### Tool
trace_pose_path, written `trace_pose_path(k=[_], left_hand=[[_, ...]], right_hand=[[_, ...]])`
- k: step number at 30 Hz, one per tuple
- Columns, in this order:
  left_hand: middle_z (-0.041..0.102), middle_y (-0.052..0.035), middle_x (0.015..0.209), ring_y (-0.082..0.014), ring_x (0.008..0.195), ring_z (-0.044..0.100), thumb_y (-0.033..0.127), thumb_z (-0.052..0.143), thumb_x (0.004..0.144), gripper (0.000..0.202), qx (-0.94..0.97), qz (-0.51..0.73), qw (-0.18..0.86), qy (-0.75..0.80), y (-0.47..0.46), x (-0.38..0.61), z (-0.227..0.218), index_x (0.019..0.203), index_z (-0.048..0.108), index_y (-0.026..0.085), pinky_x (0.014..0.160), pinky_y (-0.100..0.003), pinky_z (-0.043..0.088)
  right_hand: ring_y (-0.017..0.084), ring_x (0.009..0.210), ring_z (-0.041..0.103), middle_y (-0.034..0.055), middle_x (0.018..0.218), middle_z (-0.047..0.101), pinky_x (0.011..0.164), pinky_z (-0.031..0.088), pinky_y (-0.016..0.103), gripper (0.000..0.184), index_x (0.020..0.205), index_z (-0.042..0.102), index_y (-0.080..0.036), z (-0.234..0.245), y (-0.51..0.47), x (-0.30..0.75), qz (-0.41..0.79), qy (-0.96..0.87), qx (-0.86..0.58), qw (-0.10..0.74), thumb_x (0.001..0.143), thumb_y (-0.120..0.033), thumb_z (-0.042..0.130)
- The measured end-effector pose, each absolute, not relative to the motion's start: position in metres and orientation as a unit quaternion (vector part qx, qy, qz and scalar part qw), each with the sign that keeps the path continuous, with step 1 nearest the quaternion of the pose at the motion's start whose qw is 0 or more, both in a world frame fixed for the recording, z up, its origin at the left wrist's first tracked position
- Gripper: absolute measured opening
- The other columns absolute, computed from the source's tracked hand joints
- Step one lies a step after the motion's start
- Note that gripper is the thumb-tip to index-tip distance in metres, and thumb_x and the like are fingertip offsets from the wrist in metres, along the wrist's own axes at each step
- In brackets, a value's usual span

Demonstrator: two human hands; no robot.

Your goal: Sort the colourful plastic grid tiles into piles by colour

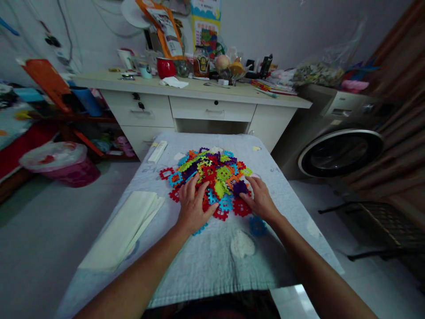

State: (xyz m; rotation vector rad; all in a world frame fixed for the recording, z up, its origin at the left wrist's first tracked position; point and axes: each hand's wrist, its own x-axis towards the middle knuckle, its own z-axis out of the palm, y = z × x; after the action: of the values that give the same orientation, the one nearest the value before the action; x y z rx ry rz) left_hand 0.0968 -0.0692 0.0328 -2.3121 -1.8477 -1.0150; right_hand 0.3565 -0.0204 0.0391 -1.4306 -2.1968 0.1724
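Observation:
A heap of colourful plastic interlocking blocks [224, 173], square with notched edges, lies on the cloth-covered table. My left hand [194, 207] rests on the heap's near left side, its fingers spread and nothing gripped. At the right side, my right hand [264, 201] has a dark purple interlocking block [239, 189] between thumb and forefinger. Just below that block sits a red block [241, 207]. Apart from the heap, a blue block [257, 226] lies flat near my right wrist. Blocks beneath my left fingers are partly hidden.
A folded cream cloth [121, 232] lies on the table's left, with a white oblong object [157, 152] at the far left corner. Beyond stands a cluttered white desk [212, 106]. A washing machine [338, 133] is at right, a pink bin [66, 170] at left.

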Motion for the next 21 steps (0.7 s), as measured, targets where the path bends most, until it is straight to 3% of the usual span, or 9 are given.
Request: trace_pose_path(k=[4, 7, 9, 13, 21], left_hand=[[0.021, -0.0172, 0.155, -0.0382, 0.144, 0.02, 0.057, 0.062, 0.079, 0.077, -0.734, -0.303, -0.007, -0.607, -0.071, 0.08, 0.03, 0.144, 0.037, 0.023, 0.114, -0.059, 0.018], [0.013, -0.0184, 0.159, -0.0428, 0.145, 0.012, 0.065, 0.073, 0.062, 0.109, -0.779, -0.23, -0.072, -0.579, -0.075, 0.062, 0.025, 0.15, 0.025, 0.024, 0.114, -0.062, 0.017], [0.008, -0.0176, 0.161, -0.0445, 0.146, 0.008, 0.065, 0.08, 0.05, 0.128, -0.805, -0.176, -0.122, -0.554, -0.08, 0.051, 0.023, 0.153, 0.015, 0.027, 0.114, -0.062, 0.019], [0.004, -0.017, 0.162, -0.0439, 0.147, 0.007, 0.057, 0.087, 0.042, 0.14, -0.821, -0.132, -0.152, -0.534, -0.085, 0.037, 0.021, 0.155, 0.009, 0.029, 0.114, -0.059, 0.023], [0.018, -0.0174, 0.159, -0.0422, 0.145, 0.017, 0.062, 0.081, 0.053, 0.119, -0.801, -0.186, -0.062, -0.565, -0.076, 0.044, 0.016, 0.152, 0.025, 0.025, 0.114, -0.062, 0.016]], right_hand=[[0.041, 0.14, 0.03, 0.025, 0.152, 0.03, 0.108, 0.031, 0.061, 0.109, 0.154, 0.022, -0.016, 0.023, -0.053, 0.387, 0.088, -0.835, -0.514, 0.176, 0.071, -0.072, 0.064], [0.043, 0.143, 0.023, 0.0272, 0.155, 0.023, 0.11, 0.027, 0.062, 0.125, 0.156, 0.013, -0.015, 0.014, -0.076, 0.397, 0.103, -0.848, -0.503, 0.13, 0.062, -0.081, 0.064], [0.043, 0.144, 0.023, 0.0273, 0.156, 0.023, 0.11, 0.027, 0.063, 0.125, 0.156, 0.011, -0.015, 0.012, -0.083, 0.396, 0.103, -0.85, -0.502, 0.125, 0.063, -0.081, 0.063], [0.041, 0.144, 0.022, 0.027, 0.156, 0.021, 0.11, 0.027, 0.062, 0.113, 0.156, 0.006, -0.015, 0.011, -0.076, 0.386, 0.076, -0.857, -0.489, 0.144, 0.075, -0.076, 0.056], [0.037, 0.144, 0.024, 0.0258, 0.155, 0.023, 0.112, 0.03, 0.057, 0.102, 0.155, -0.005, -0.012, 0.006, -0.035, 0.351, 0.039, -0.863, -0.462, 0.201, 0.086, -0.066, 0.049]])
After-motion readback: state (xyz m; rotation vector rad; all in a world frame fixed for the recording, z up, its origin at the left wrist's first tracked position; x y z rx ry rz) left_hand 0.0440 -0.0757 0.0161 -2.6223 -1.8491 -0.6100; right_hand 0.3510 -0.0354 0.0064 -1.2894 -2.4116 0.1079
